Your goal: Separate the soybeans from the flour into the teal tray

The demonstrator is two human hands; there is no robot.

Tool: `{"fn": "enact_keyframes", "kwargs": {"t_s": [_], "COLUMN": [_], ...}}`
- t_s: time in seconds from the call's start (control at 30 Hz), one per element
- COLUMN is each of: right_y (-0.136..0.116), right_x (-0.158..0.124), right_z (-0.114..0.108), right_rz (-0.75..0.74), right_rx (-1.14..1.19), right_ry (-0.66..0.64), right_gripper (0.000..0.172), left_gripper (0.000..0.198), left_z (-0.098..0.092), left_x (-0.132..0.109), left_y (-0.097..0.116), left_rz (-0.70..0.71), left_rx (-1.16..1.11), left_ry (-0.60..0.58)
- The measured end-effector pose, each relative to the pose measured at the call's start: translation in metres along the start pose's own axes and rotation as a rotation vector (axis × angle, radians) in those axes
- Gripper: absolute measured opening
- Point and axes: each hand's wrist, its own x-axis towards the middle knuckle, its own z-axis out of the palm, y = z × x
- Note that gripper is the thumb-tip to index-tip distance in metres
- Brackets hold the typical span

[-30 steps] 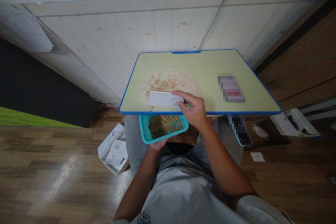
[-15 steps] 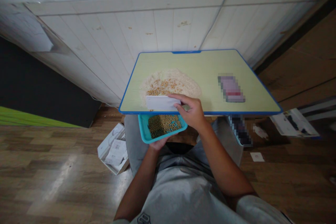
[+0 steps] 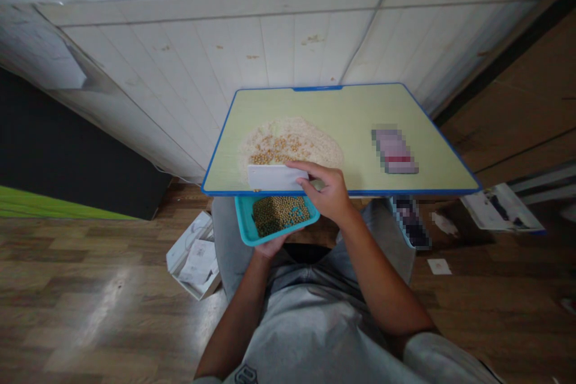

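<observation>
My right hand (image 3: 324,188) pinches a flat white card (image 3: 275,178) by its right end, thumb below and fingers above. The card stands at the table's near edge, in front of soybeans (image 3: 275,147) scattered over a patch of pale grains (image 3: 315,135). Below that edge my left hand (image 3: 275,246) holds a turquoise plastic tray (image 3: 245,225) from underneath; most of its fingers are hidden. Inside the tray lie yellow beans (image 3: 288,207) at the right and darker green beans (image 3: 267,219) at the left.
The small table (image 3: 360,102) has a pale yellow top with a blue rim and stands against a white panelled wall. A blurred-out phone-like object (image 3: 395,151) lies on its right side. On the floor sits an open white box (image 3: 195,261) with papers.
The view has shifted very slightly. Both hands, the card and the tray keep nearly the same places relative to the table.
</observation>
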Motion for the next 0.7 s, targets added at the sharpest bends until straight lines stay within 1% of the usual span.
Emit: {"fn": "enact_keyframes", "kwargs": {"t_s": [0.23,0.43,0.63,0.7], "right_y": [-0.0007,0.0006,-0.0001,0.0008], "right_x": [-0.0020,-0.0024,-0.0014,-0.0016], "right_z": [-0.0015,-0.0019,0.0017,0.0031], "right_rz": [-0.015,0.009,0.042,0.044], "right_rx": [0.025,0.029,0.009,0.011], "right_ry": [-0.016,-0.007,-0.029,-0.037], "right_gripper": [0.038,0.038,0.040,0.040], "left_gripper": [0.071,0.068,0.068,0.067], "left_z": [-0.0044,0.0012,-0.0048,-0.0042], "left_x": [-0.0011,-0.0040,-0.0042,-0.0038], "left_y": [0.0019,-0.0018,-0.0012,-0.0014], "left_rz": [-0.001,0.018,0.040,0.037], "left_rx": [0.000,0.011,0.017,0.018], "left_ry": [0.007,0.018,0.032,0.039]}}
